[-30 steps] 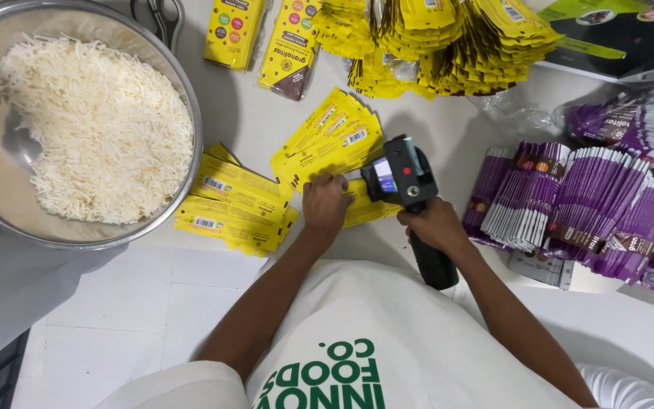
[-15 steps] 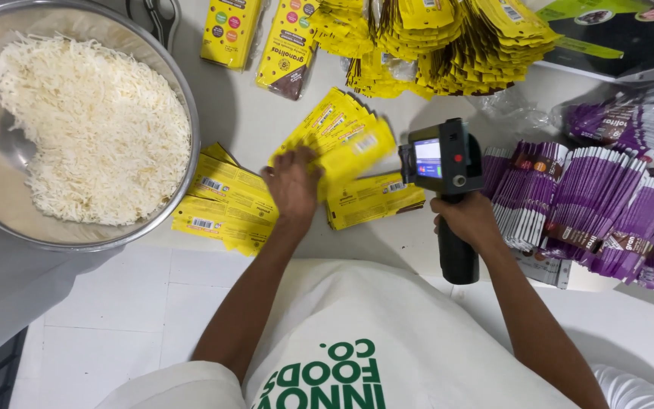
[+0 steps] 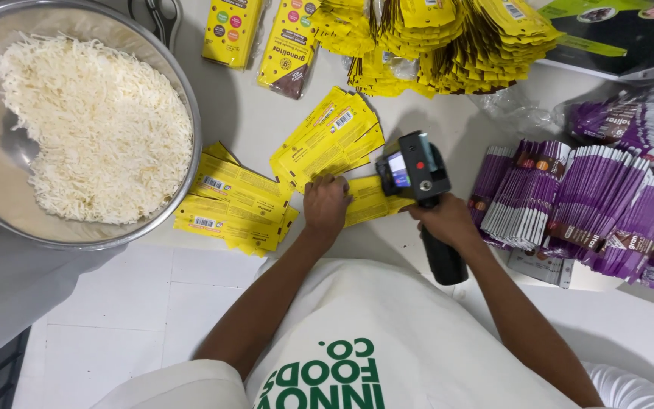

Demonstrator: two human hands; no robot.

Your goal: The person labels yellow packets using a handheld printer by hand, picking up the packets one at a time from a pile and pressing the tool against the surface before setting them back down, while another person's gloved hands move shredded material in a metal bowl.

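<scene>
Head view, looking down on the desk [image 3: 266, 129]. The left hand [image 3: 325, 206] lies palm-down, fingers [image 3: 319, 184] spread flat and pressing a yellow pouch [image 3: 369, 198] against the desk; nothing is gripped. The right hand [image 3: 448, 221] has its fingers wrapped tight around the black grip of a handheld printer [image 3: 416, 170], whose head rests on the right end of the same pouch, just beside the left fingertips.

Beyond the left fingers lies a fanned stack of yellow pouches [image 3: 331, 136]; to their left, a second fanned stack [image 3: 232, 204] overhangs the near desk edge. Farther left sits a steel bowl [image 3: 179, 98] of white shreds [image 3: 92, 129], its rim just short of that stack. Right of the printer, rows of purple pouches [image 3: 569, 204] stand close, leaving only a narrow strip of bare desk beside the right hand. At the far edge are heaped yellow pouches [image 3: 448, 38] and two filled yellow packs [image 3: 263, 38]. Open room remains between the bowl and the stack beyond the left fingers.

Against the frame half a second earlier: the printer has come down and leftward from mid-air onto the pouch, and the left hand has shifted right, from the fanned stack to the single pouch. The bowl and the stacks lie as before.
</scene>
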